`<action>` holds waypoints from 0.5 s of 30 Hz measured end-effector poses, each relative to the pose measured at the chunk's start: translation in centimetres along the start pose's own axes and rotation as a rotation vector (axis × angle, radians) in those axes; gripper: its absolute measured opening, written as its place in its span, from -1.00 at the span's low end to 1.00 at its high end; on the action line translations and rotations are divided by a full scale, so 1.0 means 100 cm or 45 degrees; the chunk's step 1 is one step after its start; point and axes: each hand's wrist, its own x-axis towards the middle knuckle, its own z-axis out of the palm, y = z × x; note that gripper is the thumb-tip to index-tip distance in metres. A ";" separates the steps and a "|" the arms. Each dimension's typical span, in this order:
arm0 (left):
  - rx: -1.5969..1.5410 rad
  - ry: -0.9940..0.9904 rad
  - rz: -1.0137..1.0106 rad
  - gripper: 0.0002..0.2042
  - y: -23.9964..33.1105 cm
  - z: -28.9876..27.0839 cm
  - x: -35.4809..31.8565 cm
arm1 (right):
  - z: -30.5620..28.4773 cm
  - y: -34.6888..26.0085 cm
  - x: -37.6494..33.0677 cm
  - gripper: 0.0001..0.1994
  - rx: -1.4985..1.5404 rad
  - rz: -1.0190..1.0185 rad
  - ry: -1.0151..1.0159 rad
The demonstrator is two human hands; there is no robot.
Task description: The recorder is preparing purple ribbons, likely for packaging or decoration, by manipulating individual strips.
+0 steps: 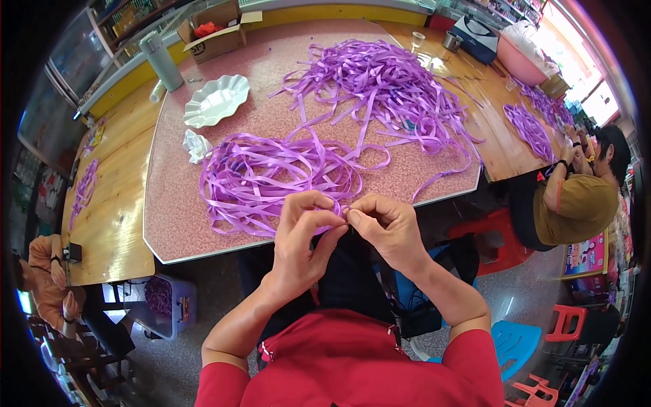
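Red sleeves lead to left hand (305,227) and right hand (383,227), both pinching one purple ribbon strip (341,216) just below the ribbon pile (271,176); tight fingertip pinches likely keep folds neat.

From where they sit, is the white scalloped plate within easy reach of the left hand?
Probably not easily: the white scalloped plate lies far across the table, beyond the purple ribbon heap, and the left hand is busy pinching ribbon.
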 end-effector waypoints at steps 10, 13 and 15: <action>-1.489 -0.040 -0.969 -0.86 -0.009 0.004 0.000 | -0.002 -0.001 0.010 -0.84 -0.648 -0.770 0.013; -1.530 -0.057 -1.022 -0.85 -0.010 0.002 0.001 | -0.006 0.003 0.015 -0.75 -0.871 -1.149 0.043; -1.401 0.008 -0.977 -0.82 -0.009 0.003 -0.002 | -0.006 -0.001 0.014 -0.71 -1.051 -1.214 0.079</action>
